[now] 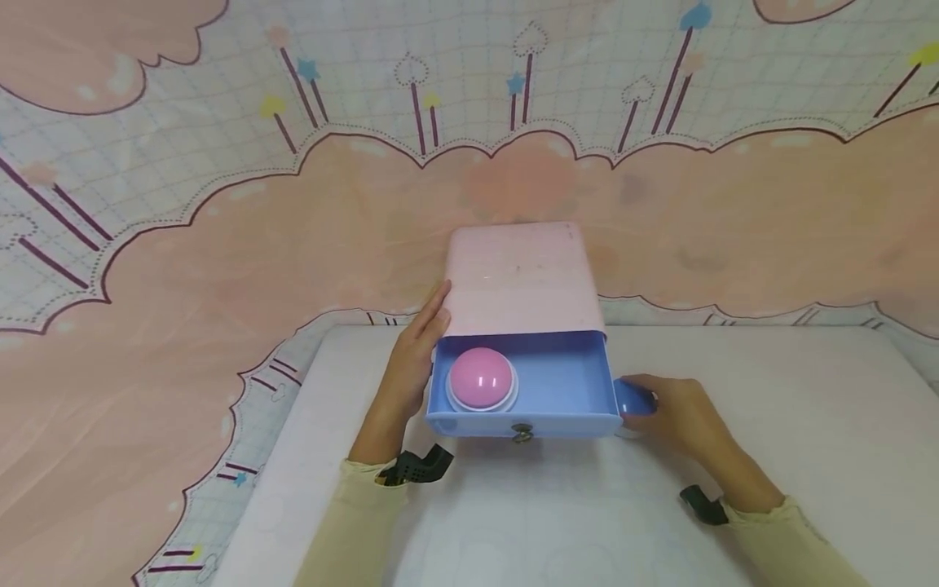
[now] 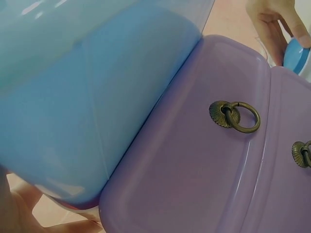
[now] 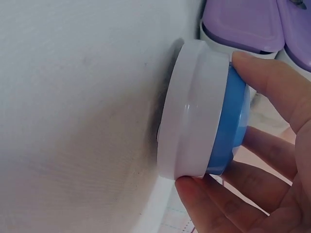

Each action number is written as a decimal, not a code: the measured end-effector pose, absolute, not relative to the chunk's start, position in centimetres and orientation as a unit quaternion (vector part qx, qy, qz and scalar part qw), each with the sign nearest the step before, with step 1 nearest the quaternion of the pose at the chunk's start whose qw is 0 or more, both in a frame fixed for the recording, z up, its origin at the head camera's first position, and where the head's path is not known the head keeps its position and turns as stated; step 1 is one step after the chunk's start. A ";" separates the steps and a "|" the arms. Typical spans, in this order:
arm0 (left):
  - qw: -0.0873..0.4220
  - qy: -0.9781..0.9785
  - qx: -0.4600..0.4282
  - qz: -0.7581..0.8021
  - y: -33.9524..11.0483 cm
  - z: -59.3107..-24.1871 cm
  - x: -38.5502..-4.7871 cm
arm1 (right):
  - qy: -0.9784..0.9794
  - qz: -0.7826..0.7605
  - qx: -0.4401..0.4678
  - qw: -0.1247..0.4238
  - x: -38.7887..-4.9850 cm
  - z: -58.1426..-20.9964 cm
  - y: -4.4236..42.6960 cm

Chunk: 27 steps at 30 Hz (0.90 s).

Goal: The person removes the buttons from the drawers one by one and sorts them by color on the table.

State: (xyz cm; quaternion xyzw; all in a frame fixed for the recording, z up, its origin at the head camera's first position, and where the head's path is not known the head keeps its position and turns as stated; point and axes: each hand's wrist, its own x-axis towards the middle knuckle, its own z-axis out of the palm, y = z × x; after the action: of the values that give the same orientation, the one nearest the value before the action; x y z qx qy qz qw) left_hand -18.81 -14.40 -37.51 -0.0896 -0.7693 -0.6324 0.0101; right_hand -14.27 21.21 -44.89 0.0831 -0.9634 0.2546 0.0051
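Note:
A pink-topped cabinet (image 1: 522, 281) stands on the white table with its blue top drawer (image 1: 565, 375) pulled out. Inside the drawer, at its left, sits a round pink-domed object (image 1: 481, 379) with a white base. My left hand (image 1: 407, 367) rests against the cabinet's left side, fingers extended. Beside the drawer's right side, my right hand (image 1: 682, 412) grips a round blue-topped object (image 1: 634, 398); in the right wrist view thumb and fingers hold the blue object (image 3: 233, 121) around its white base, close to the table surface.
Two purple drawer fronts (image 2: 184, 145) with metal ring pulls (image 2: 245, 117) are closed below the blue drawer in the left wrist view. The white table (image 1: 293, 522) extends around the cabinet. Behind it hangs a patterned peach cloth (image 1: 352, 220).

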 end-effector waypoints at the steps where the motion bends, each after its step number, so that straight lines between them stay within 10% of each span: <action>1: 0.011 -0.768 -0.089 -0.634 -14.4 -37.5 -18.8 | -0.963 0.253 0.088 0.008 -14.3 -44.9 21.2; 27: 0.014 -0.763 -0.091 -0.640 -14.4 -37.7 -18.7 | -0.962 0.259 0.086 -0.030 -15.2 -45.5 21.3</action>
State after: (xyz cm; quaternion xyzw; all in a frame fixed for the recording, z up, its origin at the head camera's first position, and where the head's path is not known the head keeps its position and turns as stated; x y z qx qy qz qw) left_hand -18.71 -14.43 -37.68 -0.0907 -0.7632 -0.6396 0.0136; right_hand -15.23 21.35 -45.49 0.0857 -0.9616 0.2590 -0.0298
